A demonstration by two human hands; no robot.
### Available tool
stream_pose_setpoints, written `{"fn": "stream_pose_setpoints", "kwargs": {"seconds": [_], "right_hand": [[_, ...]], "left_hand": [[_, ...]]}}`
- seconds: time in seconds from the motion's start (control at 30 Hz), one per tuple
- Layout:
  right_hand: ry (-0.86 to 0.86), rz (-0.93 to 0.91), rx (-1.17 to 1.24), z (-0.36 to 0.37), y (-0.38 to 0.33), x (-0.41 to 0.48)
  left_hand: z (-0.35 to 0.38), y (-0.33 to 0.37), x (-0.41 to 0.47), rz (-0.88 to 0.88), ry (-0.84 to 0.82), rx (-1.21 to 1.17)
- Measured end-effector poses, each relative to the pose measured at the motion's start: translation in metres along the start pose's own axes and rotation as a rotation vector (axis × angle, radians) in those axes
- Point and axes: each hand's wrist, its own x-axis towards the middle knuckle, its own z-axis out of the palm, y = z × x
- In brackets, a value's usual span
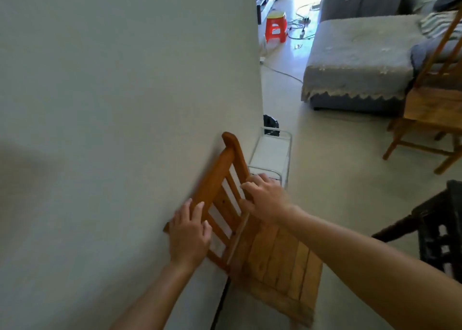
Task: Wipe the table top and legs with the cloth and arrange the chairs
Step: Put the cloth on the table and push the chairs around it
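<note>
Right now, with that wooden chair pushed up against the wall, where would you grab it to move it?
By the backrest, probably. The wooden chair has its back against the wall, so only the seat side is open. The left hand and right hand already rest on opposite ends of the backrest; its top rail and side posts give both hands something to close around.
</note>
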Motion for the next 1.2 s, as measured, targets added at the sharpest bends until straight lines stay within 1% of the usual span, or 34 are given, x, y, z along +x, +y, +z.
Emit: {"fn": "stream_pose_setpoints", "kwargs": {"seconds": [0.1,0.23,0.3,0.37,0.47,0.57,0.67,0.77,0.87,0.97,1.07,1.2], "right_hand": [[-0.060,-0.118,-0.031,0.009,-0.031,0.048],[-0.237,-0.241,-0.081,0.037,-0.056,0.094],[-0.294,-0.255,-0.062,0.051,-0.059,0.104],[-0.281,-0.239,0.019,0.057,-0.056,0.108],[-0.244,-0.232,0.093,0.060,-0.051,0.104],[-0.243,-0.217,0.141,0.055,-0.046,0.096],[-0.239,-0.223,0.163,0.049,-0.038,0.082],[-0.200,-0.186,0.217,0.042,-0.032,0.063],[-0.180,-0.157,0.223,0.036,-0.029,0.044],[-0.164,-0.111,0.240,0.030,-0.025,0.021],[-0.211,-0.095,0.215,0.019,-0.023,-0.001],[-0.260,-0.116,0.179,0.006,-0.024,-0.034]], "left_hand": [[0.005,-0.024,0.005,-0.093,-0.028,-0.020],[0.016,-0.023,0.001,-0.065,-0.034,0.094],[0.018,-0.019,0.001,-0.069,-0.037,0.108],[0.017,-0.022,0.004,-0.078,-0.029,0.100],[0.008,-0.029,-0.001,-0.054,-0.084,0.075],[-0.001,-0.029,-0.005,-0.050,-0.153,-0.049],[-0.004,-0.022,-0.009,-0.094,-0.191,-0.204],[0.000,-0.015,-0.018,-0.101,-0.182,-0.382],[0.004,-0.003,-0.033,-0.049,-0.144,-0.472],[0.004,0.016,-0.054,-0.015,-0.155,-0.519],[0.005,0.031,-0.077,0.002,-0.171,-0.538],[0.008,0.055,-0.111,-0.014,-0.112,-0.550]]}}
